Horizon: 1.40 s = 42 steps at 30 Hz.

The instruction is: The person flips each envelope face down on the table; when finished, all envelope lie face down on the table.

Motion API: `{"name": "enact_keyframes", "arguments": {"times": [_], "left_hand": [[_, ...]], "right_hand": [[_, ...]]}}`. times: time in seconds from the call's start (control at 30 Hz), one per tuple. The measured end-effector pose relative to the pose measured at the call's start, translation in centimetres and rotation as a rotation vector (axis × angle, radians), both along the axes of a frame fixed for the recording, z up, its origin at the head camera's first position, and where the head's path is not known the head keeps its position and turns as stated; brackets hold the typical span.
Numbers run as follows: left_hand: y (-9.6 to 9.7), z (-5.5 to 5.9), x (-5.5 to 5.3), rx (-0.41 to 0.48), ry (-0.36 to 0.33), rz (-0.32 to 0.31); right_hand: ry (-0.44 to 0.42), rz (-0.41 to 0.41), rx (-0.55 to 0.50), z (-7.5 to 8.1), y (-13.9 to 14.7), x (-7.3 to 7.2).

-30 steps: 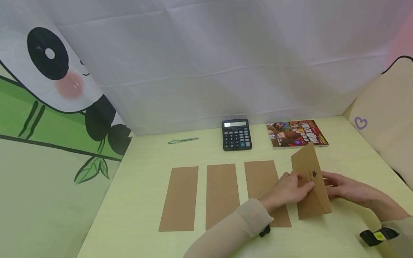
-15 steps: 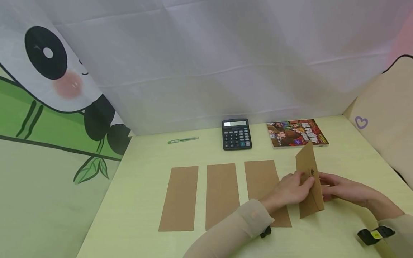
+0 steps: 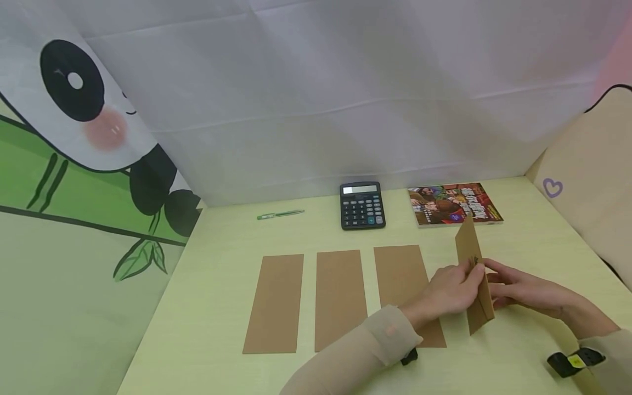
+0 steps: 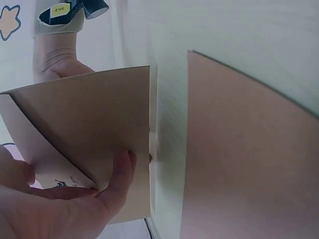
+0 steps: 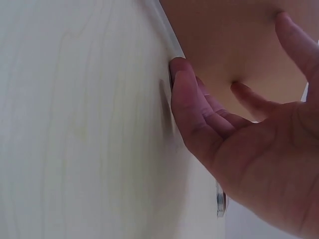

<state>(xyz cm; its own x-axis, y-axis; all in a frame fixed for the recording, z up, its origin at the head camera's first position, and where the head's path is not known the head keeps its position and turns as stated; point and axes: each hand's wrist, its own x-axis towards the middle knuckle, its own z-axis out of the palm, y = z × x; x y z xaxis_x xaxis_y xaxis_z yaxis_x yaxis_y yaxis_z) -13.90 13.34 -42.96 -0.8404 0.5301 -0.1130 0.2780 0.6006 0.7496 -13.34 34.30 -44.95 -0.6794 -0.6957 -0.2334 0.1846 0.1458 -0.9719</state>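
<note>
A brown kraft envelope stands on edge above the right part of the table, its front turned to the left. Its pointed flap bears a small dark crown print. My left hand holds the envelope at the flap side; in the left wrist view, fingertips rest on the front and by the flap's tip. Behind it, my right hand touches the back. The right wrist view shows two spread fingertips on the brown back and the lower fingers bent near the bottom edge. Part of the left fingers' grip is hidden.
Three flat brown envelopes lie in a row: left, middle and right, the last partly under my left arm. Behind them are a green pen, a black calculator and a colourful book. A white cloth hangs behind.
The held envelope has turned more edge-on to the head view and shifted slightly right. My left hand has moved a little right with it, and the right hand stays behind it.
</note>
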Motion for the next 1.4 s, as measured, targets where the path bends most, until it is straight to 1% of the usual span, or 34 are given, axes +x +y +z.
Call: {"name": "enact_keyframes", "arguments": {"times": [0.13, 0.3, 0.47, 0.6, 0.7, 0.87, 1.1, 1.17, 1.3, 1.4], "left_hand": [[0.1, 0.2, 0.1, 0.041, -0.014, 0.005], [0.1, 0.4, 0.4, 0.079, -0.029, 0.024], [0.0, 0.6, 0.6, 0.108, -0.019, 0.042], [0.0, 0.7, 0.7, 0.138, -0.002, 0.071], [-0.1, 0.9, 0.8, 0.159, 0.004, 0.091], [-0.3, 1.0, 0.8, 0.19, 0.036, 0.093], [-0.9, 0.7, 0.6, 0.288, 0.016, 0.11], [-1.1, 0.6, 0.6, 0.304, 0.032, 0.115], [-1.3, 0.3, 0.5, 0.32, 0.063, 0.144], [-1.4, 0.1, 0.5, 0.295, 0.072, 0.169]], "right_hand": [[-0.022, 0.011, -0.036, 0.0, -0.1, -0.1], [-0.028, 0.012, -0.064, -0.1, 0.0, -0.2], [-0.031, -0.001, -0.033, -0.1, 0.0, -0.3], [-0.02, -0.032, 0.033, 0.0, 0.1, -0.2], [-0.001, -0.074, 0.112, 0.1, 0.0, 0.0], [0.011, -0.131, 0.226, 0.6, -0.2, 0.1], [0.054, -0.147, 0.298, 1.2, -0.4, 0.1], [0.062, -0.161, 0.328, 1.3, -0.6, 0.2], [0.094, -0.192, 0.393, 1.4, -0.9, 0.4], [0.12, -0.208, 0.441, 1.4, -1.2, 0.5]]}}
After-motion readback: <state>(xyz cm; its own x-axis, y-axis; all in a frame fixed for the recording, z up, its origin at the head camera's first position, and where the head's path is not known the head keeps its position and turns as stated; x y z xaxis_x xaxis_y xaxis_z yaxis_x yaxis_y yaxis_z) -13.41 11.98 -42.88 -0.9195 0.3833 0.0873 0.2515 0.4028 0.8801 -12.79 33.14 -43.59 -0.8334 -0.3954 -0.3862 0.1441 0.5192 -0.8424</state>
